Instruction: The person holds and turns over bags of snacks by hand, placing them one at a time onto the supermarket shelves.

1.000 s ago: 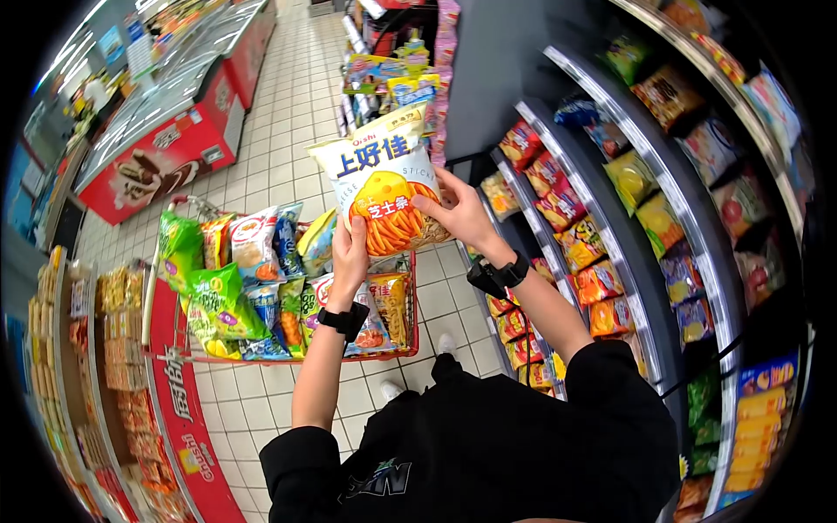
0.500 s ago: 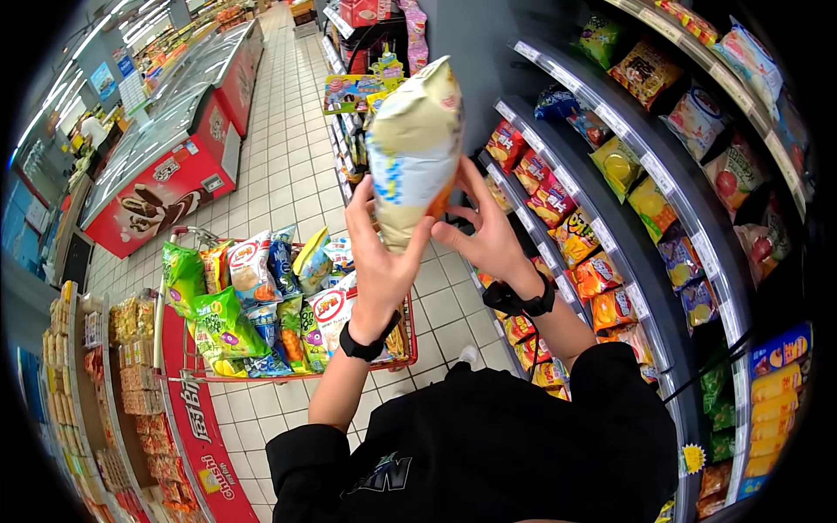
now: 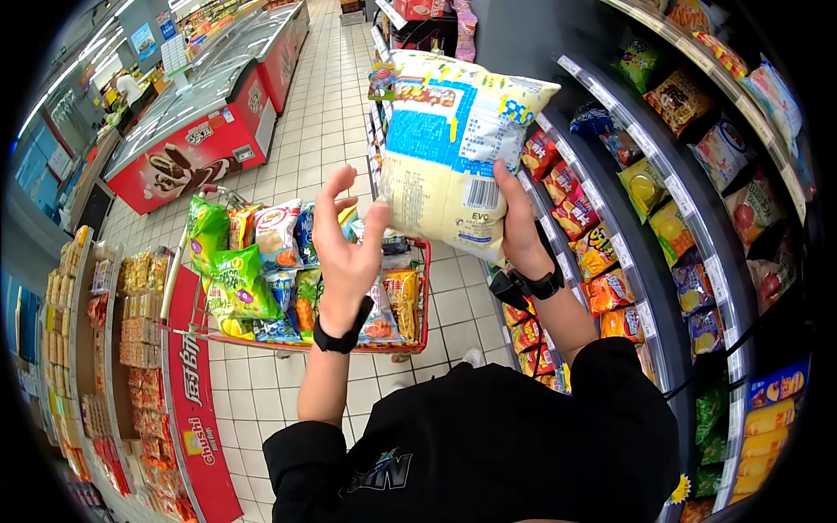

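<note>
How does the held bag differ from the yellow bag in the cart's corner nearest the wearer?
Colour: the held bag shows mainly cream and blue; the yellow bag is yellow-orange.
Visible face: the held bag shows small print and a barcode, while the yellow bag shows large lettering.
Place: the held bag is raised in the right hand; the yellow bag sits inside the cart.
Both are printed packets.

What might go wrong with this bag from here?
1. Slip: the right hand grips the snack bag near its lower right, so it may tip or slide; the left hand is open beside it, contact unclear.
2. Spill: the cart looks crowded with bags, so one more dropped on top could roll off.
</note>
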Action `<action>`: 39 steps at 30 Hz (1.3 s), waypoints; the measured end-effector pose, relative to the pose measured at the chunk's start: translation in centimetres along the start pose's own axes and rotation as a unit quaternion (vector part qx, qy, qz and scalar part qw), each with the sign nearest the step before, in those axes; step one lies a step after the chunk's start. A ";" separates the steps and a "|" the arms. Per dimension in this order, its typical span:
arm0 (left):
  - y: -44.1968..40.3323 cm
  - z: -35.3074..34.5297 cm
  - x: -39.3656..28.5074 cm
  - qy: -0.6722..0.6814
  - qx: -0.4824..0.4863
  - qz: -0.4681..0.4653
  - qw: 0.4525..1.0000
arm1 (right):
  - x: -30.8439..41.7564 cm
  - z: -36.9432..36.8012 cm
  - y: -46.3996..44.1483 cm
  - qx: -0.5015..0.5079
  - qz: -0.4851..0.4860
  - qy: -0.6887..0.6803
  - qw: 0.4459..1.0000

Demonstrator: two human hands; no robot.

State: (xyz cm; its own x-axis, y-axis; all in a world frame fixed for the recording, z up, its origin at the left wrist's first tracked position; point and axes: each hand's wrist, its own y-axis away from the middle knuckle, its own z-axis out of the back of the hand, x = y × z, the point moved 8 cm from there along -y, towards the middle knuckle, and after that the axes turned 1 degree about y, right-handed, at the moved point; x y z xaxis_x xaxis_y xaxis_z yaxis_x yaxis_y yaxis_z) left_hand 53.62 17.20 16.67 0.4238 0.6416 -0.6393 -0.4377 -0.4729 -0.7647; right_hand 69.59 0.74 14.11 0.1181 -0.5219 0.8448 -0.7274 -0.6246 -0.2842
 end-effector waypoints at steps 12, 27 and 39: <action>6.6 2.8 4.5 0.249 0.140 0.241 0.928 | -5.9 -5.9 4.9 0.072 -0.147 0.046 0.985; 10.6 1.5 -2.9 0.280 0.213 0.234 0.906 | -0.2 -3.7 12.9 -0.003 -0.048 0.183 0.982; 19.8 -7.9 -13.4 0.341 0.361 0.215 0.841 | 7.1 3.8 29.9 -0.158 0.020 0.202 0.966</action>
State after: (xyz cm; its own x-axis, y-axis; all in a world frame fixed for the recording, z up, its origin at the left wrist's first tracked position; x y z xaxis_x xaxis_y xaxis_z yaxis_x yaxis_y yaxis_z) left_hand 45.51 -5.49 9.42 0.3512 -0.1068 -0.9302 -0.9302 0.0740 -0.3596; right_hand 51.22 -23.82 9.89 -0.1419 -0.2320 0.9623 -0.9035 -0.3667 -0.2217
